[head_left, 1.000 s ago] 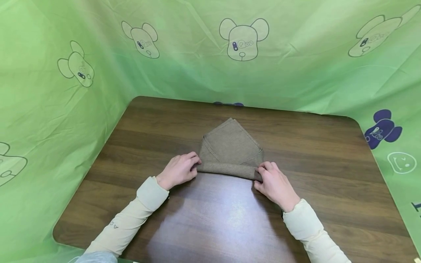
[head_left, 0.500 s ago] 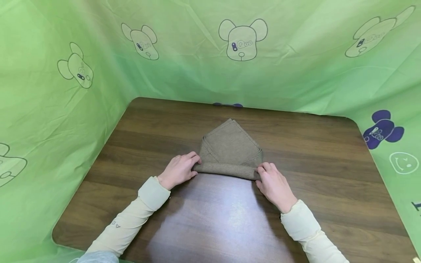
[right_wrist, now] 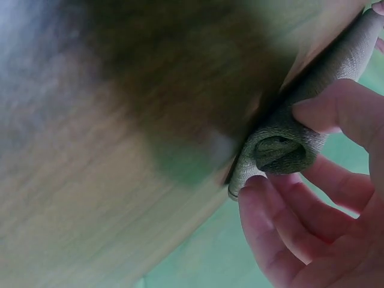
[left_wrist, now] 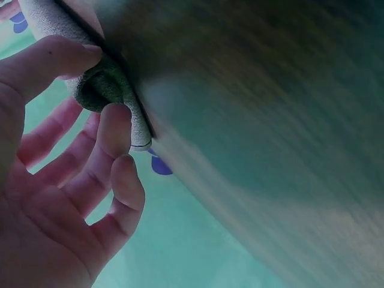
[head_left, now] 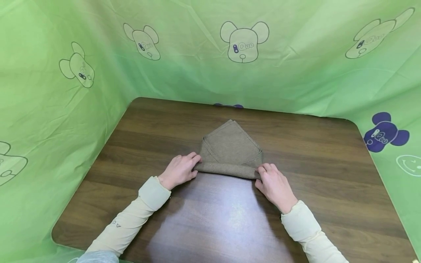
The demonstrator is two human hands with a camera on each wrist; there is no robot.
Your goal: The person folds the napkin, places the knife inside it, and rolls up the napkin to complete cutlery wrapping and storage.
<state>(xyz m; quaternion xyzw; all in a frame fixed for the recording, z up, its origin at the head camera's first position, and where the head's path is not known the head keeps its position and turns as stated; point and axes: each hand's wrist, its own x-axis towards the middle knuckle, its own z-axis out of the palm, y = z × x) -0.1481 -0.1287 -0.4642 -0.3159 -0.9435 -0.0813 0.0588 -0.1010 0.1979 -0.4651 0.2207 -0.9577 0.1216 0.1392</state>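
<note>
A brown-grey cloth napkin [head_left: 231, 146] lies on the table, its far side folded to a point. Its near edge is turned into a narrow roll [head_left: 227, 169] running left to right. At the roll's left end, my left hand [head_left: 180, 170] pinches the fabric between thumb and fingers. My right hand [head_left: 275, 185] grips the opposite end the same way. Both wrist views look into the coiled ends: the left spiral [left_wrist: 102, 87] sits between thumb and fingertips, as does the right spiral [right_wrist: 279, 153]. The napkin's underside is hidden.
The dark wooden table [head_left: 158, 120] has rounded corners and a bright glare near its front. A green curtain [head_left: 187, 54] printed with bear faces encloses the back and both sides.
Both hands stay at the roll's ends with barely any shift. The darker patch at the roll's right end shows less than before. The head view has moved very slightly.
</note>
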